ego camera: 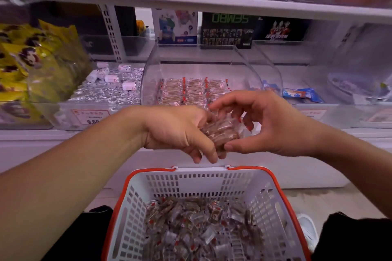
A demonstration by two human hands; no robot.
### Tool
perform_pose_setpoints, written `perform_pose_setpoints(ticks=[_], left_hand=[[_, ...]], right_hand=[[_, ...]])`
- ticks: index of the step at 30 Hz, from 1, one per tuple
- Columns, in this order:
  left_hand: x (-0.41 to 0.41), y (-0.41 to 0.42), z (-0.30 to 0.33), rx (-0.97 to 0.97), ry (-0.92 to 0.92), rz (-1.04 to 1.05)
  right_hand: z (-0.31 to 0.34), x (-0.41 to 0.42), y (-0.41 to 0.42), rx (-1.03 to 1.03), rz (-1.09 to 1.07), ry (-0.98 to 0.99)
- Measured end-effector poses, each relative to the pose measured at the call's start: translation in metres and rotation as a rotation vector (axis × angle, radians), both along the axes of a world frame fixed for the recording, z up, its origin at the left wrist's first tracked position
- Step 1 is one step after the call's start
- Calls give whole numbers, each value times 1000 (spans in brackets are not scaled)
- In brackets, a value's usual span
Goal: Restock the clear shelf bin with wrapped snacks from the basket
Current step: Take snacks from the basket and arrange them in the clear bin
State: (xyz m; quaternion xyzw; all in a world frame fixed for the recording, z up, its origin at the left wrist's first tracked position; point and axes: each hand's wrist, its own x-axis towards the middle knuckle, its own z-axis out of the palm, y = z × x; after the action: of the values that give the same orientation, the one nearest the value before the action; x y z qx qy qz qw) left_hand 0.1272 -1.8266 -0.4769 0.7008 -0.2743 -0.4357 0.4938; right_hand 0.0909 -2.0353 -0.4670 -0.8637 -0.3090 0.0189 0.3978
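Note:
A white basket [214,180] with an orange rim sits low in front of me, its bottom covered with many small wrapped snacks [197,224]. Above it, both hands meet around a stack of wrapped snacks [220,131]. My left hand [178,131] grips the stack from the left. My right hand [267,123] curls over it from the right, thumb under the stack. Behind the hands stands the clear shelf bin [152,74], with neat rows of the same snacks [191,91] on its floor.
A bin of silver-wrapped sweets [108,89] stands left of the clear bin, with yellow packets [31,63] further left. Blue wrapped items [301,93] lie in the bin to the right. A shelf edge [191,2] runs overhead.

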Motion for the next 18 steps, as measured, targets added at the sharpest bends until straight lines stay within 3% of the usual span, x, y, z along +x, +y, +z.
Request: perform_pose_setpoints(ticks=[4, 11, 14, 18], left_hand=[[10, -14, 16, 44, -162, 168], [61, -26, 23, -87, -67, 474], [89, -28, 12, 38, -265, 593], [107, -37, -1, 108, -494, 418]], right_hand=[[28, 20, 0, -293, -19, -68], [48, 75, -18, -503, -168, -103], [48, 93, -24, -558, -144, -38], [52, 109, -23, -706, -103, -44]])
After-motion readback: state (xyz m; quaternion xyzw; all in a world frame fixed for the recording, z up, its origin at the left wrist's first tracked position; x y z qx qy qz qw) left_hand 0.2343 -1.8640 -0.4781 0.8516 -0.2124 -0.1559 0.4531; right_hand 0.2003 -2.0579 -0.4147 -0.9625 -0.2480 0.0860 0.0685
